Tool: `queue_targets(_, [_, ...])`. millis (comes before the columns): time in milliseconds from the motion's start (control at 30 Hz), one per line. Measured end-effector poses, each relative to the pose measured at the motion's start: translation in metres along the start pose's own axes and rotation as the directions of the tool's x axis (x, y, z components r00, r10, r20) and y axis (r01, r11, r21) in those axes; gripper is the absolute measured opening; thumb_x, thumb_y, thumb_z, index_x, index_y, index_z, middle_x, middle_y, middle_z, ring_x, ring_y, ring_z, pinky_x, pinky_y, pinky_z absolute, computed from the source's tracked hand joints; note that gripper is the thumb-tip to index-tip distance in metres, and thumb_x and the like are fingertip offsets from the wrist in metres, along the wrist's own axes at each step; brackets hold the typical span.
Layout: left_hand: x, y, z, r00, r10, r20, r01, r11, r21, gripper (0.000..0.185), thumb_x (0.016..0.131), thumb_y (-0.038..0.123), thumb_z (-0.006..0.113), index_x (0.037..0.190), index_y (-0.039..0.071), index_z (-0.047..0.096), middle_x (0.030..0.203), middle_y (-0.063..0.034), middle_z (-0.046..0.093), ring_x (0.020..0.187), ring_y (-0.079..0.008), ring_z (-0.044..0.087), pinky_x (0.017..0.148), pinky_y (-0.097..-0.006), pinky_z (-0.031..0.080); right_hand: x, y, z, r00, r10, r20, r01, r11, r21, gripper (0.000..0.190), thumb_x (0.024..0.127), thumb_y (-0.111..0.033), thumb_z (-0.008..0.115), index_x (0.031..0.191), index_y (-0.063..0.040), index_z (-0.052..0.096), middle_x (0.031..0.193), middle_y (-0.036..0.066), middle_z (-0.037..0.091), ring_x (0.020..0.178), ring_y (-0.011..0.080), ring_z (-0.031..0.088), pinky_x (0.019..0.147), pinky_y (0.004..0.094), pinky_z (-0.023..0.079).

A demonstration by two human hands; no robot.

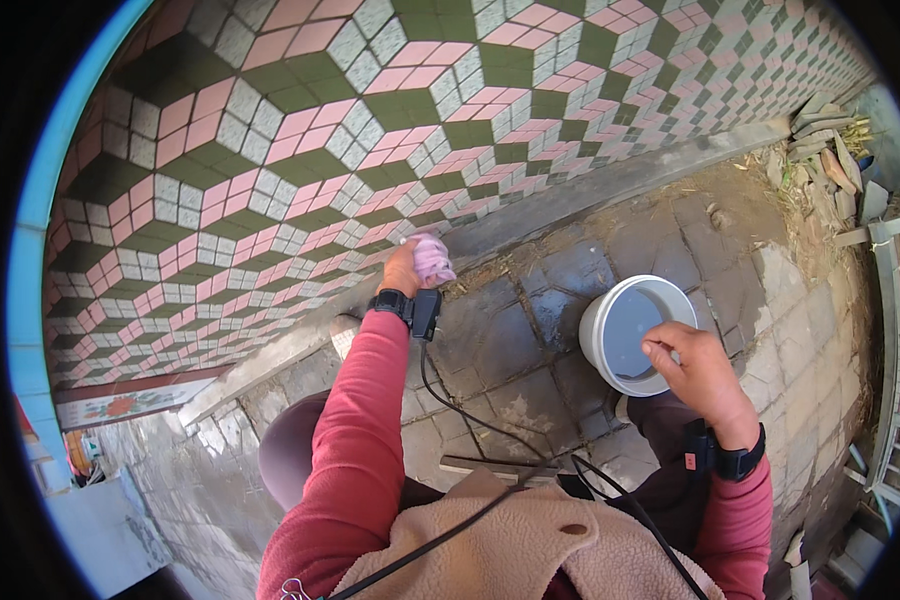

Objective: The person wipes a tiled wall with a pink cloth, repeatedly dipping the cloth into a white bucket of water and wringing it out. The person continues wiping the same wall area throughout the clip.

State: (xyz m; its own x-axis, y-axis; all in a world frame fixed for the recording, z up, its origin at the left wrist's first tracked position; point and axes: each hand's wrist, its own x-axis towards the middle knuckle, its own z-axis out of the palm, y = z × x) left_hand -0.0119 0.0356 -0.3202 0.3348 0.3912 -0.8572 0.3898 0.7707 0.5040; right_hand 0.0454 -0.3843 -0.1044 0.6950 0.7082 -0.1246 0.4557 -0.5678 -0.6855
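Observation:
My left hand [401, 268] holds a bunched pink cloth [432, 260] at the foot of a wall [315, 142] covered in pink, green and grey tiles. A white plastic bucket [598, 350] of cloudy greyish water stands on the paving to the right. Over the bucket's near right rim is my right hand [694, 365], its fingers curled and thumb near the forefinger. No object shows between them, though the palm side is partly hidden. Both wrists wear black straps with small devices, and a black cable runs from the left one.
Wet paving stones [502, 337] lie before me, with a concrete ledge [630, 176] along the wall's base. A thin wooden strip [487, 466] lies close to my body. Stacked broken slabs [832, 150] are at the upper right, and a metal frame [889, 300] stands at the right edge.

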Motion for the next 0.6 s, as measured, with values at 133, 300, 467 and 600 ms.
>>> queue_targets(133, [0.004,0.0,0.026,0.957,0.255,0.14,-0.25,0.967,-0.05,0.025,0.088,0.034,0.058,0.106,0.016,0.058,0.09,-0.0062,0.066,0.077,-0.0238,0.063,0.056,-0.0392,0.048,-0.002,-0.001,-0.003,1.0,-0.013,-0.005,0.013,1.0,0.028,0.011,0.085,-0.013,0.062,0.088,-0.003,0.062,0.082,0.016,0.062,0.073,0.0353,0.06,0.063,0.0388,0.048])
queue_targets(300, [0.003,-0.01,0.058,0.999,0.022,0.048,-0.028,0.992,0.122,0.023,0.087,0.032,0.06,0.105,0.018,0.057,0.088,-0.0052,0.064,0.072,-0.0244,0.061,0.053,-0.0424,0.046,-0.005,-0.001,-0.006,0.999,-0.033,-0.019,0.033,0.999,0.019,0.011,0.084,-0.014,0.062,0.088,-0.004,0.062,0.081,0.015,0.062,0.073,0.0358,0.06,0.064,0.0393,0.048])
queue_targets(467, [0.006,0.001,0.084,0.996,0.017,0.085,-0.016,1.0,-0.012,0.018,0.089,0.034,0.054,0.099,0.02,0.061,0.084,-0.0019,0.066,0.066,-0.0239,0.061,0.055,-0.0409,0.046,-0.008,0.0,-0.005,0.998,-0.063,0.006,0.063,0.998,0.02,0.01,0.084,-0.014,0.062,0.087,-0.004,0.061,0.079,0.015,0.061,0.073,0.036,0.059,0.064,0.0399,0.048])
queue_targets(600, [0.005,-0.009,0.086,0.908,0.286,0.306,-0.278,0.958,-0.07,0.028,0.087,0.036,0.057,0.104,0.013,0.058,0.085,-0.0035,0.065,0.067,-0.0231,0.061,0.053,-0.0419,0.046,-0.009,0.001,-0.005,0.998,-0.057,0.001,0.057,0.998,0.036,0.01,0.085,-0.014,0.061,0.086,-0.004,0.06,0.079,0.014,0.061,0.073,0.0359,0.059,0.064,0.0403,0.048])
